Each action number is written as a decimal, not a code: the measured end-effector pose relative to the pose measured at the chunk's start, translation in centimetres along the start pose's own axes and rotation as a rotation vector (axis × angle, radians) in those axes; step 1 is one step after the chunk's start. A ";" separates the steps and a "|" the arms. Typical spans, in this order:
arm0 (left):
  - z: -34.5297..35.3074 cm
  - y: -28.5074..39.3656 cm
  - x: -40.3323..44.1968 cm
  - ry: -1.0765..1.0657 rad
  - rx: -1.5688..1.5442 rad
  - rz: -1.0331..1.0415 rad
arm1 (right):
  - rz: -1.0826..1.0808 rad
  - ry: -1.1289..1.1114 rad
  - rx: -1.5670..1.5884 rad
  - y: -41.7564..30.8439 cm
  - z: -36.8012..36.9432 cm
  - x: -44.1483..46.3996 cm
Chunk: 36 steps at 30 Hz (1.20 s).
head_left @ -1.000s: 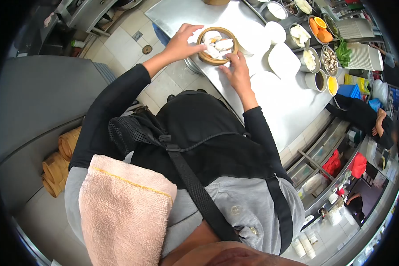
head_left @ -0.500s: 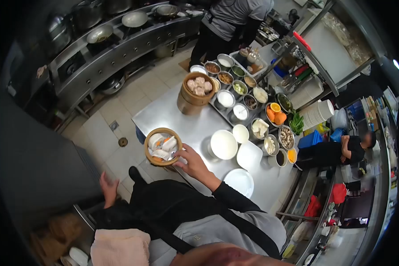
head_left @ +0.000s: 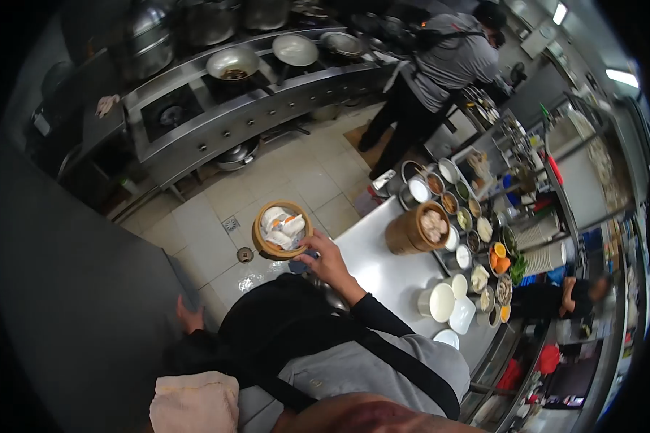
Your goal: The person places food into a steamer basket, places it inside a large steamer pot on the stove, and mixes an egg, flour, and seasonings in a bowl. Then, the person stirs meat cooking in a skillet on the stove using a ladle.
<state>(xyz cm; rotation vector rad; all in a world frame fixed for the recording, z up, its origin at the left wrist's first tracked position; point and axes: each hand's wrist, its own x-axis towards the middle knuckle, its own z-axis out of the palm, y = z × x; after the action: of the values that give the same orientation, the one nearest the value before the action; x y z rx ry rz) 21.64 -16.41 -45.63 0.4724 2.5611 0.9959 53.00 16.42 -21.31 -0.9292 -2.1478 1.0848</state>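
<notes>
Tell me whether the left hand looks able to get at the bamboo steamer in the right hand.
Likely yes: the left hand looks empty, and nothing appears to stand between it and the bamboo steamer, which the right hand grips from the other side.

A round, open-topped bamboo steamer [head_left: 256, 232] is gripped by its edge in the right hand [head_left: 328, 260], well apart from the left hand [head_left: 189, 316]. White pieces [head_left: 290, 226] with bits of orange sit close together inside.

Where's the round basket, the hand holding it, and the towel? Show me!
Round basket [head_left: 270, 250], head view: on its wooden rim.
Right hand [head_left: 328, 261], head view: on its back.
Towel [head_left: 195, 403], head view: middle of its cloth.
</notes>
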 end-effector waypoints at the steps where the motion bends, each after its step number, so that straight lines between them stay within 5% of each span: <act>1: -0.3 2.5 1.6 -0.020 -0.085 -0.030 | -0.038 -0.004 -0.037 -0.1 0.5 1.8; 3: -0.7 8.2 4.0 -0.066 -0.259 -0.079 | -0.052 -0.020 -0.048 0.3 1.8 5.4; 9: 4.1 9.8 17.8 0.045 -0.253 0.227 | -0.057 -0.006 -0.056 3.6 5.6 17.7; 11: 3.3 11.2 22.5 0.016 -0.258 0.129 | -0.062 -0.006 -0.024 4.3 6.5 22.8; 17: -3.0 20.3 38.8 0.244 -0.108 0.157 | -0.107 -0.070 0.009 4.8 8.3 37.5; 22: -8.6 28.8 53.9 0.546 -0.140 0.423 | -0.108 0.009 -0.047 4.2 10.4 46.1; 27: -15.9 39.6 70.0 0.599 -0.137 0.690 | -0.142 0.165 -0.201 2.5 13.5 50.6; 29: -20.0 45.4 75.1 0.675 -0.043 0.917 | -0.115 0.227 -0.212 2.2 15.7 51.3; 31: -23.2 50.8 81.8 0.640 -0.220 0.955 | 0.108 0.249 -0.164 0.4 17.8 52.1; 34: -28.3 57.7 94.0 0.570 -0.189 1.095 | 0.145 0.331 -0.214 -2.1 20.9 53.1; 36: -30.2 63.3 99.7 0.710 -0.062 1.154 | 0.195 0.346 -0.107 -3.6 22.3 54.0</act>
<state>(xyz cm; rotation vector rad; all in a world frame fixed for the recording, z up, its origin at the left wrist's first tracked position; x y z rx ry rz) -68.21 52.72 -0.81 2.0122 2.7110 1.8339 2.89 46.71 -21.00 -1.2952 -1.8722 0.8295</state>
